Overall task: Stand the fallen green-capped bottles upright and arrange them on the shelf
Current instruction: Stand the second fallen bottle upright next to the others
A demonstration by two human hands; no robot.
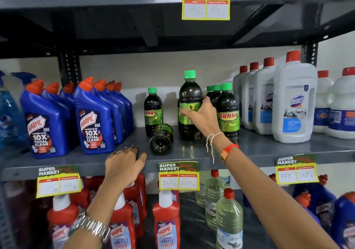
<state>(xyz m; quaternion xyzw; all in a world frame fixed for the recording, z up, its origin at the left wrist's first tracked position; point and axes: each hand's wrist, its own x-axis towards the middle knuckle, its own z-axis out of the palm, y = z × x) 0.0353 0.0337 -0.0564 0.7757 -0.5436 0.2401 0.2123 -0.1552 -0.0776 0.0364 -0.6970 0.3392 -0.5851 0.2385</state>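
On the middle shelf (269, 149) my right hand (201, 117) has its grip closed around the label of a green-capped bottle (189, 95), which stands upright, full of dark liquid almost to the neck; whether its base rests on the shelf I cannot tell. Just right of it, touching my knuckles, stands a row of the same bottles (227, 112), three green caps showing one behind another, all dark inside. To the left, apart from the one I hold, a single bottle (152, 110) stands upright near the back. In front of it a fallen bottle (161, 139) lies on its side, base toward me, cap hidden, its dark contents filling it. My right arm reaches up from the lower right, wrist bent, with a white thread and an orange band on it. My left hand (124, 162) rests palm down on the front edge of the shelf, fingers curled loosely over the lip, gripping nothing, just left of the fallen bottle. A metal watch (89, 226) sits on that wrist. Blue Harpic bottles (92, 118) with orange caps fill the shelf to the left, white Domex bottles (294, 102) with red caps to the right.
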